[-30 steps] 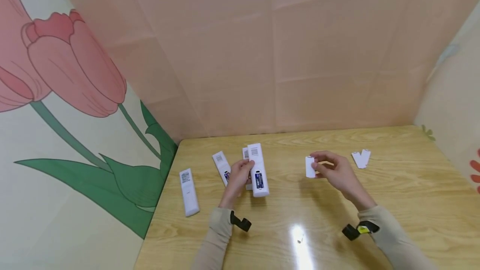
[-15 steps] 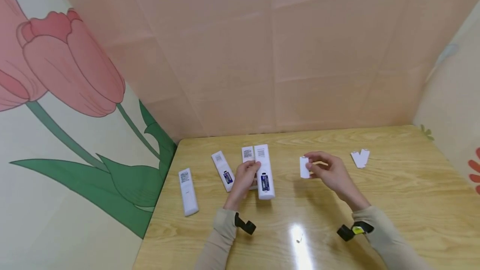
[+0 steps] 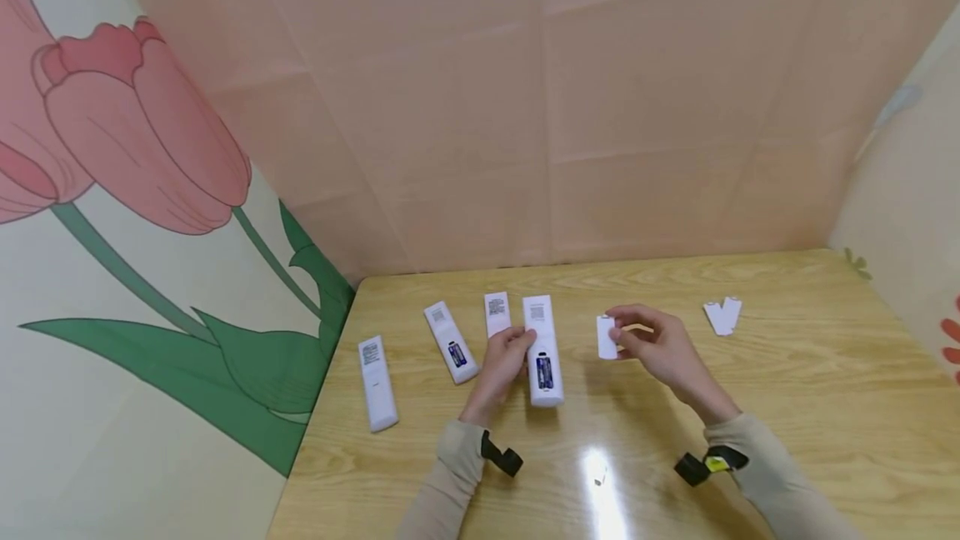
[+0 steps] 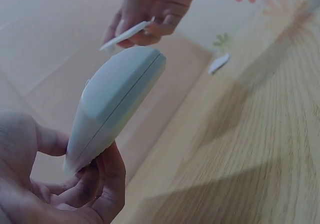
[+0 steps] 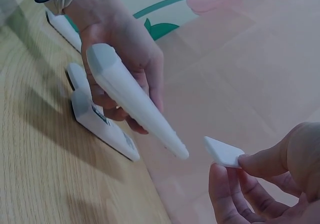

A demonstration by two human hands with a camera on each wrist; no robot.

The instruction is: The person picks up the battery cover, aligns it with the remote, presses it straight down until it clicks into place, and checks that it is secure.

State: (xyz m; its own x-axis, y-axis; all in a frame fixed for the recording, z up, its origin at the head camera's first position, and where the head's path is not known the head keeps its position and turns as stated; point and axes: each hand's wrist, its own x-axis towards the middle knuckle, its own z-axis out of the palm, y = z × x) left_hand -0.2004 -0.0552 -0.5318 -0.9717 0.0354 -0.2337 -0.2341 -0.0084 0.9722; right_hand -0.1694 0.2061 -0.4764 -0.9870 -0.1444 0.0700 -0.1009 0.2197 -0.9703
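Note:
My left hand [image 3: 504, 367] grips a white remote control [image 3: 539, 322] by its left edge, back side up, above the table. Two blue batteries [image 3: 544, 372] show in its uncovered compartment. To its right, my right hand [image 3: 660, 348] pinches a small white battery cover [image 3: 606, 338] between thumb and fingers, apart from the remote. In the left wrist view the held remote [image 4: 117, 94] is seen edge-on, with the battery cover [image 4: 126, 35] beyond it. The right wrist view shows the cover [image 5: 222, 152] near the remote's far end.
Behind my left hand lies another remote [image 3: 497, 312], partly hidden. A remote with batteries exposed [image 3: 450, 342] lies left of it, and one with its back closed [image 3: 378, 386] lies farther left. Two loose covers [image 3: 722, 317] overlap at the right on the wooden table [image 3: 810, 407].
My left hand has carried the remote to the right, uncovering more of the remotes behind it. My right hand has shifted slightly left with the cover, narrowing the gap between them.

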